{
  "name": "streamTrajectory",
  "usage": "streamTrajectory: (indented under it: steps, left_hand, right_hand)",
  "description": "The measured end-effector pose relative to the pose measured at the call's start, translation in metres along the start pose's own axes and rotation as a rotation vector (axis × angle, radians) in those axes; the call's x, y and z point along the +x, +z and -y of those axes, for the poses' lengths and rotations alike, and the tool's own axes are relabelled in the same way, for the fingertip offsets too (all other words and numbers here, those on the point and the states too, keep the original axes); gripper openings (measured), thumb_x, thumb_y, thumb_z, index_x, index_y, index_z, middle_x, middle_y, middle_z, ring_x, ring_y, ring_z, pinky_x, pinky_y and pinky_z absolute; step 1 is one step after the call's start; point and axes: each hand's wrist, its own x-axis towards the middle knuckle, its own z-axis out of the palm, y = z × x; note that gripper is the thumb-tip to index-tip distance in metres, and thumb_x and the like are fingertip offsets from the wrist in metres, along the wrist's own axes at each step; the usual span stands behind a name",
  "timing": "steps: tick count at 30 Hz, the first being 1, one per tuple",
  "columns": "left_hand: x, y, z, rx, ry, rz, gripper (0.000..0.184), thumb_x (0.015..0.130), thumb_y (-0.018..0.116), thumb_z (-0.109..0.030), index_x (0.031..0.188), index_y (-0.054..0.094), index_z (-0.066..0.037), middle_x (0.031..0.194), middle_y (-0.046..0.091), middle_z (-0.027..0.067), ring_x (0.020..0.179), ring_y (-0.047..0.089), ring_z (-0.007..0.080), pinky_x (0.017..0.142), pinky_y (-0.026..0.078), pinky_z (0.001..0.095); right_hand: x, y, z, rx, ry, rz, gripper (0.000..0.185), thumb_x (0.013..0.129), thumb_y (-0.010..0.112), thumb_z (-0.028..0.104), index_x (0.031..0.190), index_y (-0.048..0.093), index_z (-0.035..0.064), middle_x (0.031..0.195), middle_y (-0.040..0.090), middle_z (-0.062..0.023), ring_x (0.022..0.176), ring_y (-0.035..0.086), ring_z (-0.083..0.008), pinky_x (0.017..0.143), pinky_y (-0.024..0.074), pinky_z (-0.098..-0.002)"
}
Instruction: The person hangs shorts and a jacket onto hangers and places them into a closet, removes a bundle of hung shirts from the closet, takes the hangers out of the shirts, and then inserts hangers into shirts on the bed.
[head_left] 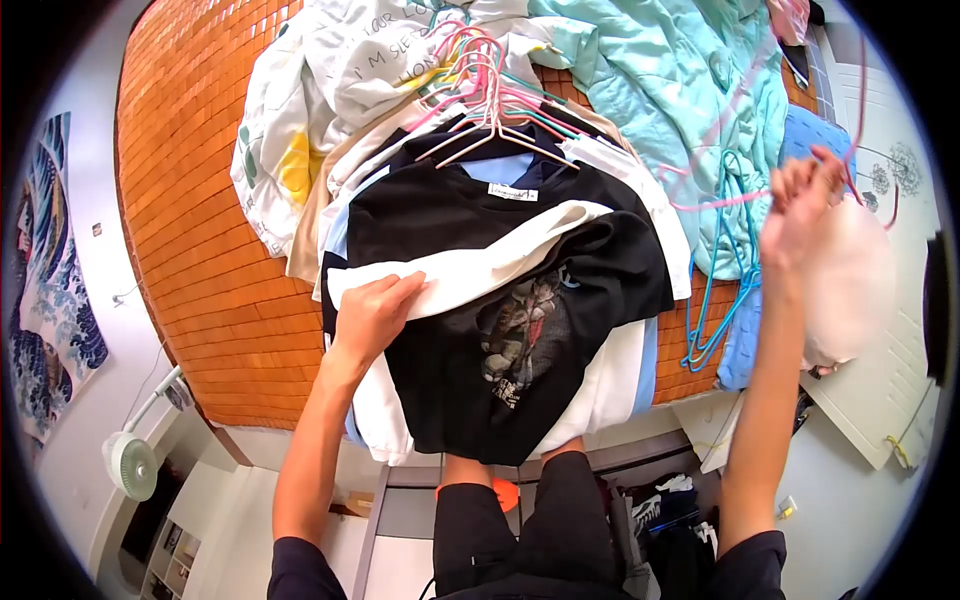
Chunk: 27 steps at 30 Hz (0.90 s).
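While left hand (372,315) touches white cloth (470,262), right hand (800,200) holds hanger (735,201) (pink).

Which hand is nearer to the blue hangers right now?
Right. The right hand is just above and right of the blue hangers in view; the left hand is well to their left, at the white cloth across the black shirt.

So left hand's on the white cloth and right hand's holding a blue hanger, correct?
Wrong colour: the head view shows the right hand holding a pink hanger, not blue. The left hand on the white cloth stands.
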Motion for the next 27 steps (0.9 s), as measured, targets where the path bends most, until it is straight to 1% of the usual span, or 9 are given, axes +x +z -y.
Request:
streamTrajectory:
  steps: [5,7,9,11,12,15,17,20,27]
  left_hand:
    - [0.030,-0.002,0.000,0.167,-0.107,-0.063,0.011,0.088,0.073,-0.014,0.083,0.073,-0.004,0.074,0.065,0.0099,0.075,0.064,0.0293,0.069,0.051,0.0357]
    - [0.063,-0.001,-0.010,0.162,0.062,-0.341,0.014,0.087,0.075,-0.015,0.097,0.072,-0.005,0.089,0.063,0.0088,0.088,0.060,0.0292,0.079,0.048,0.0380]
    - [0.086,0.006,-0.019,0.243,0.000,-0.384,0.028,0.085,0.076,-0.013,0.111,0.069,-0.008,0.107,0.062,0.0091,0.100,0.058,0.0295,0.088,0.045,0.0414]
    - [0.098,0.016,-0.008,0.269,-0.013,-0.361,0.034,0.085,0.076,-0.013,0.118,0.067,-0.010,0.110,0.061,0.0096,0.102,0.058,0.0296,0.088,0.045,0.0419]
    - [0.102,0.020,-0.004,0.266,-0.048,-0.325,0.034,0.083,0.077,-0.014,0.116,0.068,-0.011,0.109,0.061,0.0088,0.102,0.058,0.0291,0.088,0.044,0.0429]
    - [0.103,0.023,0.003,0.275,-0.086,-0.303,0.027,0.083,0.076,-0.014,0.108,0.068,-0.009,0.102,0.062,0.0094,0.099,0.060,0.0301,0.085,0.046,0.0431]
    - [0.101,0.025,0.011,0.139,-0.069,-0.309,0.020,0.084,0.074,-0.010,0.102,0.067,-0.006,0.095,0.062,0.0115,0.094,0.061,0.0322,0.080,0.048,0.0421]
    - [0.096,0.017,-0.004,0.032,-0.051,-0.327,0.015,0.087,0.071,-0.007,0.101,0.065,-0.004,0.091,0.063,0.0138,0.088,0.062,0.0350,0.075,0.050,0.0425]
    - [0.066,0.003,-0.005,-0.113,-0.026,-0.393,0.010,0.092,0.068,-0.005,0.101,0.063,-0.002,0.086,0.062,0.0149,0.078,0.062,0.0339,0.070,0.050,0.0391]
  right_hand:
    - [-0.009,-0.119,0.028,-0.170,0.203,-0.139,0.028,0.108,0.048,0.032,0.115,0.053,0.0054,0.068,0.030,0.0045,0.056,0.027,-0.0054,0.048,0.0227,-0.0229]
    - [-0.017,-0.194,0.017,-0.192,0.459,0.029,0.033,0.106,0.053,0.037,0.112,0.056,0.0047,0.072,0.046,0.0023,0.060,0.043,-0.0056,0.054,0.0371,-0.0216]
    - [-0.033,-0.250,-0.003,-0.607,0.786,-0.153,0.044,0.099,0.063,0.039,0.116,0.060,-0.0014,0.096,0.066,-0.0104,0.084,0.065,-0.0192,0.078,0.0537,-0.0319]
    - [-0.049,-0.297,-0.020,-1.230,0.571,-0.079,0.050,0.096,0.066,0.038,0.119,0.060,-0.0050,0.109,0.066,-0.0170,0.099,0.064,-0.0267,0.091,0.0500,-0.0372]
    - [-0.052,-0.280,-0.018,-1.827,0.282,0.007,0.056,0.093,0.070,0.037,0.123,0.060,-0.0087,0.122,0.066,-0.0235,0.114,0.063,-0.0341,0.104,0.0464,-0.0426]
    - [-0.071,-0.223,-0.025,-1.611,-0.078,0.060,0.051,0.092,0.070,0.029,0.130,0.060,-0.0037,0.124,0.065,-0.0233,0.118,0.062,-0.0344,0.104,0.0449,-0.0401]
    - [-0.084,-0.117,-0.037,-1.147,0.234,0.252,0.040,0.092,0.069,0.025,0.125,0.065,0.0027,0.116,0.070,-0.0176,0.110,0.066,-0.0296,0.099,0.0479,-0.0372]
    - [-0.105,0.034,-0.068,-0.879,-0.086,0.604,0.039,0.092,0.069,0.024,0.123,0.066,0.0006,0.120,0.068,-0.0180,0.115,0.063,-0.0317,0.101,0.0457,-0.0403]
    - [-0.117,0.158,-0.111,-1.022,-0.145,0.773,0.036,0.095,0.064,0.037,0.085,0.068,0.0025,0.076,0.069,-0.0152,0.079,0.066,-0.0355,0.076,0.0479,-0.0475]
